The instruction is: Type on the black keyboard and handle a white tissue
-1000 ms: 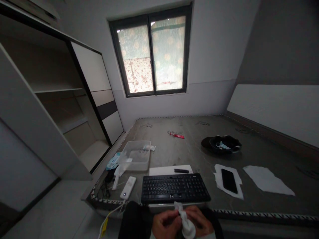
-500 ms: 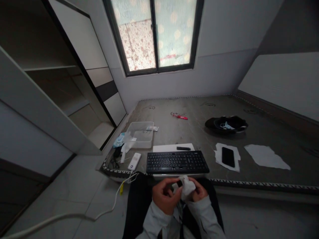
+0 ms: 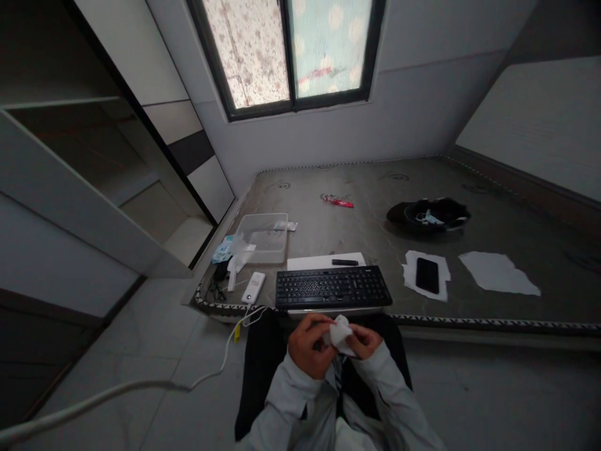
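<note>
The left hand (image 3: 310,346) and right hand (image 3: 365,341) together pinch the crumpled white tissue (image 3: 341,332) over the lap (image 3: 263,369), near the keyboard (image 3: 334,287), where light, even fingertip pressure should best avoid tearing it.

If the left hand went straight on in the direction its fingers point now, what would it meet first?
The left hand would first meet the crumpled white piece it is touching; just past that, probably the right hand, though depth is unclear.
</note>
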Demonstrator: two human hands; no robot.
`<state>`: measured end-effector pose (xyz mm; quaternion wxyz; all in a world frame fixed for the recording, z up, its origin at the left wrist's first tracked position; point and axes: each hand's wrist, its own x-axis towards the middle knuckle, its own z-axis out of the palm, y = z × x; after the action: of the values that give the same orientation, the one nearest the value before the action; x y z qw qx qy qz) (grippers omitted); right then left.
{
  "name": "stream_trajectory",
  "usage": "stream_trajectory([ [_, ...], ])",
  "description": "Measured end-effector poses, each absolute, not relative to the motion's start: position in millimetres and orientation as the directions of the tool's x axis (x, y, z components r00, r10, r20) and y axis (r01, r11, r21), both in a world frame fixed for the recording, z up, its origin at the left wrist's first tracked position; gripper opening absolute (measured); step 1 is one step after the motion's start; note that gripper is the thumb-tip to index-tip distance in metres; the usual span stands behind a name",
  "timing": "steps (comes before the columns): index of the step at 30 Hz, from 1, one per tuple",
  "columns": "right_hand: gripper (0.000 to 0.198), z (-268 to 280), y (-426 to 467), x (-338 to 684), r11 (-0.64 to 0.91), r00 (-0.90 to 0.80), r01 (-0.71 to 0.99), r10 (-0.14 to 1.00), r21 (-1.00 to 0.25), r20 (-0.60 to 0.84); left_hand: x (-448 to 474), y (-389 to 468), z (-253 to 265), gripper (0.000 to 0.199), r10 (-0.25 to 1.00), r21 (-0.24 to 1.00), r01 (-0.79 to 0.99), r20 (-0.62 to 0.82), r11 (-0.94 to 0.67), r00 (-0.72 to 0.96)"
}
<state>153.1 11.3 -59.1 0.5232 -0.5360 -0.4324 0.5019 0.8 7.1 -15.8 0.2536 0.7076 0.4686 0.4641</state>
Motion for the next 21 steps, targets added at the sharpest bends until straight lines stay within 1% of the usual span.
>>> stream_trajectory([
  [3, 0.060, -60, 11, 157, -0.150, 0.051, -0.092, 0.987, -0.984, -0.155, 1, 8, -16, 0.017, 0.900, 0.804, 0.412, 0.420, -0.429, 0.119],
  [5, 0.059, -60, 11, 157, -0.172, 0.049, -0.114, 0.983, -0.979, -0.178, 1, 7, -17, 0.017, 0.900, 0.809, 0.402, 0.419, -0.429, 0.116],
  [11, 0.059, -69, 10, 154, -0.175, 0.199, -0.156, 0.959, -0.972, -0.204, 3, 4, -16, 0.018, 0.908, 0.828, 0.388, 0.414, -0.405, 0.064],
  [15, 0.058, -84, 9, 158, -0.158, 0.227, -0.153, 0.955, -0.976, -0.190, 4, 2, -13, 0.016, 0.892, 0.811, 0.391, 0.447, -0.435, 0.067],
  [18, 0.059, -91, 7, 161, -0.172, 0.248, -0.205, 0.943, -0.963, -0.221, 3, 1, -11, 0.017, 0.884, 0.784, 0.430, 0.459, -0.447, 0.083],
  [21, 0.059, -91, 4, 161, -0.152, 0.279, -0.242, 0.935, -0.958, -0.218, 2, 2, -11, 0.017, 0.870, 0.766, 0.424, 0.475, -0.483, 0.134],
])
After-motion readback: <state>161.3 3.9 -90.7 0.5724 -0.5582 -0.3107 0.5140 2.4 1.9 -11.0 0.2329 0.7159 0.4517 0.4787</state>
